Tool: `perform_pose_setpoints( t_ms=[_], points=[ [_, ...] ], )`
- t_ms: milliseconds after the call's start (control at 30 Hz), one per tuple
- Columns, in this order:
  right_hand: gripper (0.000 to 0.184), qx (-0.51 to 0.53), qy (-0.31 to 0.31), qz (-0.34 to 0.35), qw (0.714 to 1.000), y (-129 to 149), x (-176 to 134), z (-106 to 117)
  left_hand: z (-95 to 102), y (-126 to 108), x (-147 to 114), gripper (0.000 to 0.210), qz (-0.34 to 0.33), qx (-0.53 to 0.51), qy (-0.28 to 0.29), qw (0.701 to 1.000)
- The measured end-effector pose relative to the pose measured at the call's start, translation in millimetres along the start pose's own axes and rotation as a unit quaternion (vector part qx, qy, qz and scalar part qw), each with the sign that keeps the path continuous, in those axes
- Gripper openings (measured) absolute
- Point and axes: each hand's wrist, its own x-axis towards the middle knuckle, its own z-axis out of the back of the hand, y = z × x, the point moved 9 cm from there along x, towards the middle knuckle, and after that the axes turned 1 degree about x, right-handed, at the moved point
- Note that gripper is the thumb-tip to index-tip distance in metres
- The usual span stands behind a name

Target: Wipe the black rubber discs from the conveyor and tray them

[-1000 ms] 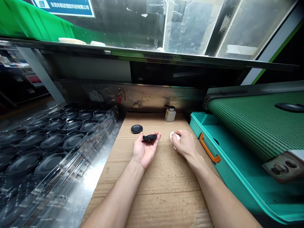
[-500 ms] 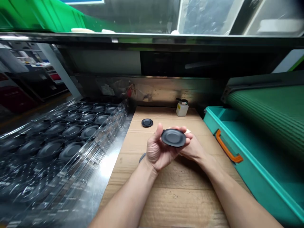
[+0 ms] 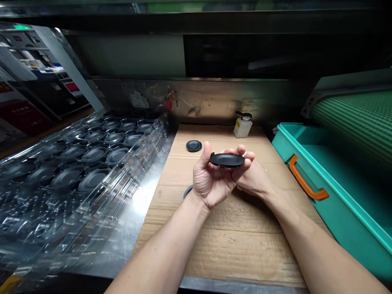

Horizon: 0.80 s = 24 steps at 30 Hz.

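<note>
My left hand (image 3: 211,179) is palm up, its thumb and fingers closed on the edges of a round black plastic cap (image 3: 227,160). The cap is tipped nearly edge-on, with small clips showing along its near rim. Just behind and to the right, my right hand (image 3: 255,179) is curled, its fingers mostly hidden by my left hand. A small white bit (image 3: 244,154) shows by the fingertips; I cannot make out what it belongs to. A second black cap (image 3: 194,145) lies farther back on the cardboard (image 3: 232,241). Another round dark piece (image 3: 187,191) is partly covered by my left wrist.
Clear plastic trays (image 3: 122,183) with several black caps stand on the left. A white dispenser bottle (image 3: 243,125) stands at the back of the cardboard. On the right are a teal bin (image 3: 346,216) with an orange handle (image 3: 306,181) and a green ribbed belt (image 3: 358,110).
My left hand has tilted the cap from showing its broad face to nearly edge-on. The camera view has dipped, and both hands stay close together.
</note>
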Motion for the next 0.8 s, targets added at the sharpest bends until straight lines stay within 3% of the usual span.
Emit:
perform_pose_setpoints(
  t_ms=[67, 167, 267, 333, 400, 467, 600, 733, 800],
  points=[
    [0.022, 0.027, -0.004, -0.001, 1.0, 0, 0, 3, 2.4, -1, 0, 0.055, -0.006, -0.003, -0.019, 1.0],
    [0.026, 0.125, -0.119, -0.037, 0.984, -2, -4, 33, 9.7, -7, 3, 0.054, -0.033, -0.004, -0.063, 0.997],
    [0.036, 0.251, -0.282, -0.085, 0.922, -5, -18, 76, 16.9, -13, 8, 0.047, -0.064, 0.002, -0.086, 0.994],
    [0.04, 0.302, -0.32, -0.079, 0.894, 5, -25, 92, 21.5, -11, 14, 0.042, -0.065, 0.013, -0.09, 0.994],
    [0.038, 0.312, -0.298, -0.056, 0.9, 21, -26, 95, 25.7, -6, 19, 0.037, -0.063, 0.036, -0.089, 0.993],
    [0.031, 0.28, -0.255, -0.025, 0.925, 40, -25, 89, 30.9, -3, 21, 0.036, -0.082, 0.073, -0.099, 0.989],
    [0.019, 0.171, -0.182, 0.046, 0.967, 67, -25, 76, 43.1, -8, 16, 0.041, -0.161, 0.162, -0.164, 0.96],
    [0.016, 0.143, -0.078, 0.106, 0.981, 76, -23, 68, 42.5, -4, 14, 0.046, -0.162, 0.181, -0.17, 0.955],
    [0.017, 0.143, -0.087, 0.1, 0.981, 71, -22, 75, 39.3, -3, 14, 0.042, -0.167, 0.184, -0.167, 0.954]
  ],
)
